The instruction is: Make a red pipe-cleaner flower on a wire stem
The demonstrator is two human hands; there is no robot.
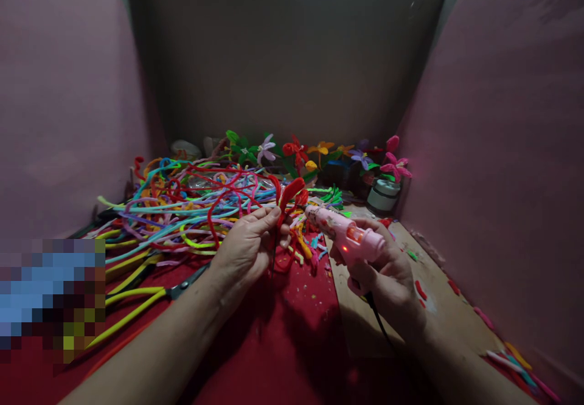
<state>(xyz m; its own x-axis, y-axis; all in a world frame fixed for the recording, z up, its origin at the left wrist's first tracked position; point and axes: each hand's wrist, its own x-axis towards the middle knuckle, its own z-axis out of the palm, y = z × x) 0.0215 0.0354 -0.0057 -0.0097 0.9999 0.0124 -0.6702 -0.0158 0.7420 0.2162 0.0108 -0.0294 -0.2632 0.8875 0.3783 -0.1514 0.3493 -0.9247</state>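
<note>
My left hand (253,241) pinches a red pipe-cleaner flower (291,193) by its base, petals pointing up. A thin dark stem seems to run down below the fingers. My right hand (385,277) is wrapped round a pink hot glue gun (335,225) with a small glowing orange light. Its nozzle points left and lies close to the red petals; whether it touches them I cannot tell. A black cord hangs from the gun's handle. Behind my left hand spreads a tangled heap of coloured pipe cleaners (168,207).
Yellow-handled pliers (137,298) lie at the left on the red cloth (301,332). A wooden board (365,332) with scraps is at the right. Finished pipe-cleaner flowers (296,149) stand at the back, beside a jar (384,195). Pink walls (511,149) enclose both sides.
</note>
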